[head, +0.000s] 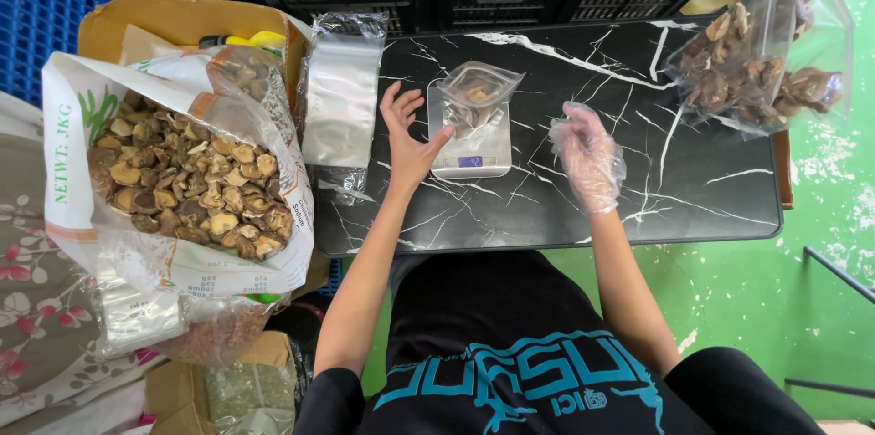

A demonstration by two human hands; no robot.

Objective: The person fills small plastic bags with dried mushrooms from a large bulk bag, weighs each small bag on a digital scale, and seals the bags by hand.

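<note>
On the black marble-patterned table, largest thing first:

Table (pixel 638 207): black top with white veins, set on a green floor, the person seated at its near edge.

Sack (pixel 173 180): at the far left beside the table, a big white bag lying open, heaped with dried brown mushroom pieces.

Filled bags (pixel 761 61): at the table's far right corner, clear bags already stuffed with the same dried mushrooms.

Empty bags (pixel 342 98): a stack of clear flat bags on the table's left end, just beside the scale.

Scale (pixel 471 148): small silver kitchen scale near the table's middle, its little display lit blue.

Pouch (pixel 476 93): clear plastic pouch standing on the scale's plate, mouth open, a few brown mushroom pieces at the bottom, mostly unfilled.

Left hand (pixel 410 139): bare, raised on its edge, fingers spread apart and pointing away, thumb touching the scale's left side; it grips nothing.

Right hand (pixel 588 153): in a thin clear glove, hovering over the table right of the scale, near it but apart, fingers loosely curved and empty.
</note>
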